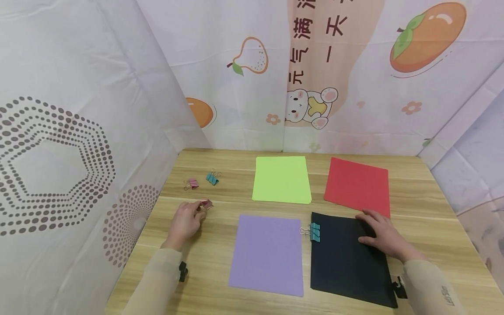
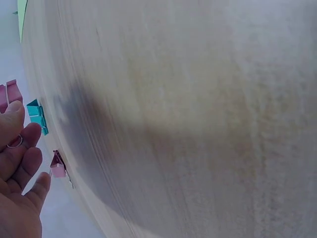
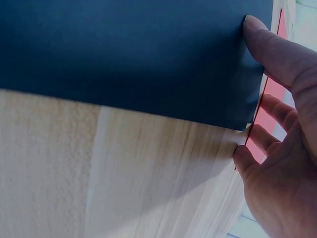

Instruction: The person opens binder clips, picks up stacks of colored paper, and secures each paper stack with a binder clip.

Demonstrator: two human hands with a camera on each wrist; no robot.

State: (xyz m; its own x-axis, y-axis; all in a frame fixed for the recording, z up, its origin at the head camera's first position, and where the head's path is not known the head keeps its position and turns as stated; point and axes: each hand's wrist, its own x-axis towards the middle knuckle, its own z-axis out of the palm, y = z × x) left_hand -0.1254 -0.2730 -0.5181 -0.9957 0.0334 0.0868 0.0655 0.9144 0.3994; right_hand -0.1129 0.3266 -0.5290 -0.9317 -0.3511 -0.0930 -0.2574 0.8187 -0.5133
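On the wood-grained table (image 1: 212, 258), far left, the left hand (image 1: 187, 222) pinches a pink metal binder clip (image 1: 206, 203) whose slim wire handles could slip from a loose hold! Rightward, the right hand (image 1: 383, 235) spreads at the far corner of a flat, smooth black paper square (image 1: 346, 262), where a sideways push could skew its boxy teal metal binder clip (image 1: 315, 232)

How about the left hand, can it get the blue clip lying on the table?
Probably yes: the blue clip lies close by, uncovered, though the left hand holds a pink clip.
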